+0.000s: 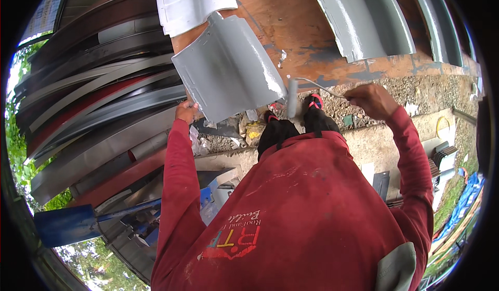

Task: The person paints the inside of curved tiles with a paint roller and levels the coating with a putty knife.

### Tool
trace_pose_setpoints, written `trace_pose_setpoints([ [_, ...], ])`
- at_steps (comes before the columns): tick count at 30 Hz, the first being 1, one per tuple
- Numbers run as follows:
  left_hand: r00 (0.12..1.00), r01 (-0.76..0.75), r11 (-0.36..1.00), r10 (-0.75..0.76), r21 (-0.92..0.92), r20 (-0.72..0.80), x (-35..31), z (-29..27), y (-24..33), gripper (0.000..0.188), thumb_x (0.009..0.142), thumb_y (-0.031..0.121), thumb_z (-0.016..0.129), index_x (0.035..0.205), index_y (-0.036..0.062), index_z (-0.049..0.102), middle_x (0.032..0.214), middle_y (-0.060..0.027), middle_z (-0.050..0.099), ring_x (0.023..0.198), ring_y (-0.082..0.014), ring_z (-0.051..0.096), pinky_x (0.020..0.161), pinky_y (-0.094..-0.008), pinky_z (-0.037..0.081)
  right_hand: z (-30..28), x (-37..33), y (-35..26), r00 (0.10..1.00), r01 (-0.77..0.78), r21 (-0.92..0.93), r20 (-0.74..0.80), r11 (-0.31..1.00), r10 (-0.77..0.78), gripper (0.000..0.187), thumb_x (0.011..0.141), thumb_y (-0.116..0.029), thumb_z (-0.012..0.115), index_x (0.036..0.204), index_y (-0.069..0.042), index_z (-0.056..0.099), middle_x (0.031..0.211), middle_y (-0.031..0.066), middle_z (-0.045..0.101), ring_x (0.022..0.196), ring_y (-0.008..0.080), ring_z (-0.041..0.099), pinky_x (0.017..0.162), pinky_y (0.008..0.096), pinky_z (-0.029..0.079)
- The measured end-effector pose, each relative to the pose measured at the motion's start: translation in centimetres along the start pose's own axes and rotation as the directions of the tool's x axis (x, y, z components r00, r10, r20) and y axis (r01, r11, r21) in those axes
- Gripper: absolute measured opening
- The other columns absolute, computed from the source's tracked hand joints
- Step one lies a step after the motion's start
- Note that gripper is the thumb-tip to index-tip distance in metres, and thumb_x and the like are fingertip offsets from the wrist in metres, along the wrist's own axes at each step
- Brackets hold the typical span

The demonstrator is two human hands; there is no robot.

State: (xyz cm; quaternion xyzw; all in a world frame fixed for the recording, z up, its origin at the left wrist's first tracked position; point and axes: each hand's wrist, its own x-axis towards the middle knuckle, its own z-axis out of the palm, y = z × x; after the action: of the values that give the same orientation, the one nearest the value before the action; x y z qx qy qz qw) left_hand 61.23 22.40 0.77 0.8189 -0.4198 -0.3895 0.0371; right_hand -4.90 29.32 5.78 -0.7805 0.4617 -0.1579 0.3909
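A grey curved roof tile (226, 65) lies tilted across the near edge of the wooden table (280, 23), with its lower part sticking out. My left hand (187, 112) is closed on the tile's lower left corner. On the other side, my right hand (373, 101) grips the wire end of a small paint roller (292, 97). The grey roller sleeve hangs just beside the tile's lower right corner; whether they touch I cannot tell. Wet-looking shine runs along the tile's right side.
Behind it rests a whitish tile (196, 4). More glossy grey tiles (366, 18) lie to the right on the paint-stained table. Long metal sheets (99, 93) are stacked at the left, near a blue shovel-like blade (67, 226). Gravel (405, 88) and scraps cover the ground below.
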Motion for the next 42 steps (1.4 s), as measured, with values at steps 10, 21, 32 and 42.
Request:
trace_pose_setpoints([
  [10, 0.989, -0.146, 0.989, 0.146, 0.015, -0.016, 1.7, -0.2, -2.9, 0.021, 0.097, 0.029, 0.073, 0.095, 0.0079, 0.072, 0.074, 0.0022, 0.065, 0.053, -0.009, 0.053, 0.048, -0.029, 0.043, 5.9, -4.3, -6.7, 0.902, -0.418, 0.568, 0.167, 0.709, 0.398, 0.031, 0.097, -0.008, 0.061, 0.125, 0.002, 0.067, 0.08, 0.0085, 0.068, 0.07, 0.0133, 0.062, 0.065, 0.0323, 0.053],
  [21, 0.995, -0.104, 0.995, 0.104, -0.003, -0.011, 1.3, 0.1, -1.6, 0.023, 0.096, 0.022, 0.075, 0.095, -0.0002, 0.071, 0.082, -0.0039, 0.068, 0.068, -0.0117, 0.061, 0.053, -0.0315, 0.052, 6.8, 13.8, -9.8, 0.919, -0.205, 0.657, -0.126, 0.725, 0.374, 0.028, 0.101, -0.02, 0.057, 0.11, 0.005, 0.067, 0.059, 0.0091, 0.06, 0.046, 0.0205, 0.062, 0.051, 0.0387, 0.051],
  [32, 0.991, -0.133, 0.989, 0.133, -0.071, 0.001, 1.9, -0.5, -3.0, 0.022, 0.095, 0.022, 0.075, 0.095, 0.0005, 0.072, 0.081, -0.0041, 0.069, 0.066, -0.0126, 0.06, 0.051, -0.0323, 0.051, 4.7, -2.0, -12.6, 0.907, -0.407, 0.539, 0.147, 0.737, 0.394, 0.02, 0.096, -0.01, 0.061, 0.108, 0.004, 0.069, 0.075, 0.0165, 0.067, 0.064, 0.0227, 0.064, 0.065, 0.0362, 0.052],
  [42, 0.988, -0.157, 0.987, 0.156, -0.029, -0.017, 1.2, 0.2, -2.9, 0.023, 0.098, 0.025, 0.073, 0.105, 0.0037, 0.072, 0.079, -0.0006, 0.067, 0.061, -0.0094, 0.056, 0.051, -0.0275, 0.043, 8.6, 10.2, -10.4, 0.929, -0.133, 0.393, -0.271, 0.91, 0.253, 0.025, 0.098, -0.018, 0.064, 0.109, 0.004, 0.067, 0.067, 0.0172, 0.063, 0.059, 0.0259, 0.066, 0.058, 0.0379, 0.05],
])
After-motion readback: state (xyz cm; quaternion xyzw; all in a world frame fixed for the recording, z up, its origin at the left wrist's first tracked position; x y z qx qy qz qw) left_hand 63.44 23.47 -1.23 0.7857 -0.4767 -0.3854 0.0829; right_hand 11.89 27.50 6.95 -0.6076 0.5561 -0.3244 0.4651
